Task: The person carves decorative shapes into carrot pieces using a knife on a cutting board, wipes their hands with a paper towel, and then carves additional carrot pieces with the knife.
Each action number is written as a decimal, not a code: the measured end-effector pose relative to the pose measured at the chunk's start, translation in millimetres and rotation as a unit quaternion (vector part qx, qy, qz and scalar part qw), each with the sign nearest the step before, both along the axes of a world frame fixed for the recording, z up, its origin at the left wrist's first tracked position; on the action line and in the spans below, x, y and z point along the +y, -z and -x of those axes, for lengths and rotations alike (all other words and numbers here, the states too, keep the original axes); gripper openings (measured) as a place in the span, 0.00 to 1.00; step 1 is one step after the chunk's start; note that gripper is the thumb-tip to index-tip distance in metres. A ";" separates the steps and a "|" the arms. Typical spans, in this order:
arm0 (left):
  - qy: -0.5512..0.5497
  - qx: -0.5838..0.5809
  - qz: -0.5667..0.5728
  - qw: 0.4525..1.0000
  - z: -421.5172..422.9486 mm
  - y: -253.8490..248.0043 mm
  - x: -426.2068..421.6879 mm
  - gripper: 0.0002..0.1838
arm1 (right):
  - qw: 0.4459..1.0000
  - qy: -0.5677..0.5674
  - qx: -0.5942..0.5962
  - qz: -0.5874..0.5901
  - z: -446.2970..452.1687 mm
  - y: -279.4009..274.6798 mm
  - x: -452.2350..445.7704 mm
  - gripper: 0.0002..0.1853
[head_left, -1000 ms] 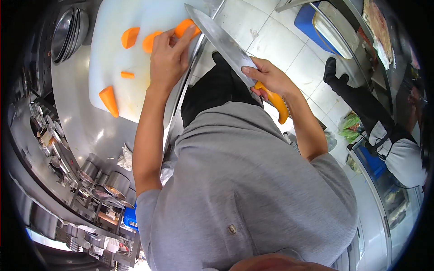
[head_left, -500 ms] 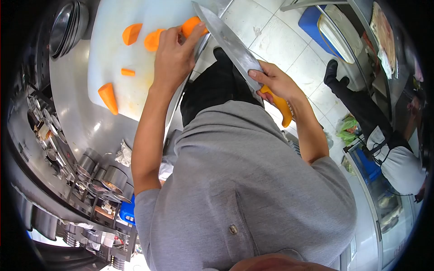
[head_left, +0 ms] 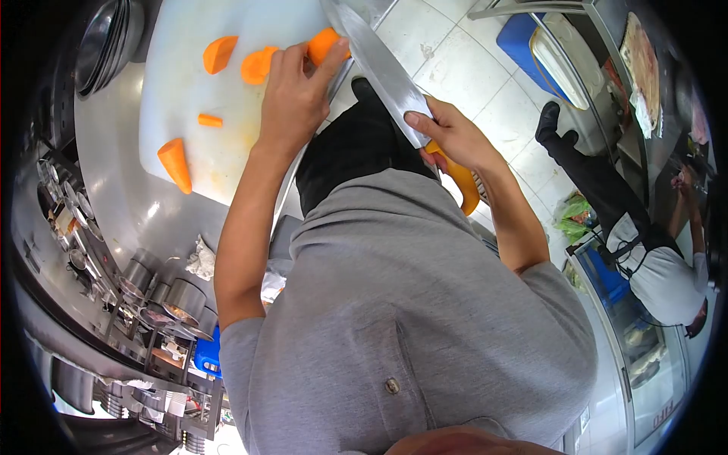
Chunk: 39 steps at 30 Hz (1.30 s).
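My left hand (head_left: 294, 95) pinches an orange carrot piece (head_left: 324, 45) at the right edge of the white cutting board (head_left: 171, 98). My right hand (head_left: 455, 135) is wrapped round the yellow handle of a large knife (head_left: 383, 72), its thumb on the blade. The blade's front part lies right beside the held piece; whether they touch I cannot tell. Left of my fingers are more carrot pieces (head_left: 258, 66) and a wedge (head_left: 220, 54). A small stick (head_left: 210, 120) and a tapered carrot end (head_left: 175, 165) lie lower on the board.
Stacked metal bowls (head_left: 106, 47) stand at the upper left of the steel counter (head_left: 114, 167). Pots (head_left: 184, 299) and a crumpled cloth (head_left: 202, 259) are at lower left. Another person (head_left: 656, 280) is at the right, near a blue and white cooler (head_left: 542, 61) and leafy greens (head_left: 574, 216).
Both hands and the knife have shifted slightly right since the first frame, with the left hand still on the carrot piece. The other person at the right has come further into view.
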<state>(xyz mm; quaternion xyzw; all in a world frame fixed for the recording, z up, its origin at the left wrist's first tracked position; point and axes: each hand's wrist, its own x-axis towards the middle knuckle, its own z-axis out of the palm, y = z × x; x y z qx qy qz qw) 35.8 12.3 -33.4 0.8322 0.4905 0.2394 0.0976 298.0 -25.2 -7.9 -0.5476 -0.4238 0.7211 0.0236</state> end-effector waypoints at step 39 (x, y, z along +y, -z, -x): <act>-0.027 -0.029 0.011 0.999 -0.3 2.7 -4.4 0.35 | 0.999 0.030 -0.031 -0.022 12.3 -19.5 19.5 0.18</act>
